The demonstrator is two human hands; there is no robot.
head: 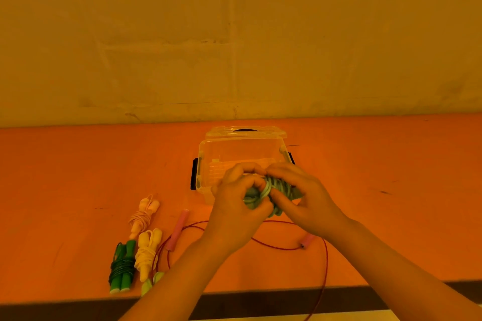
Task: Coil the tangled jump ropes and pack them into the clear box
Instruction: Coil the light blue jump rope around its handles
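An orange worktop (78, 169) fills the middle band of the frame, with a few dark scuffs at centre right. Behind it, a plain wall (234, 34) with faint panel seams takes up the whole upper half. A dark strip (260, 305) runs along the worktop's lower edge.

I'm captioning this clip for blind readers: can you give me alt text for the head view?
Both hands, the left hand and the right hand, grip a pale green jump rope bundle in front of an open clear box on an orange table. Three coiled ropes lie to the left, and a loose red rope with pink handles sprawls beneath the arms.
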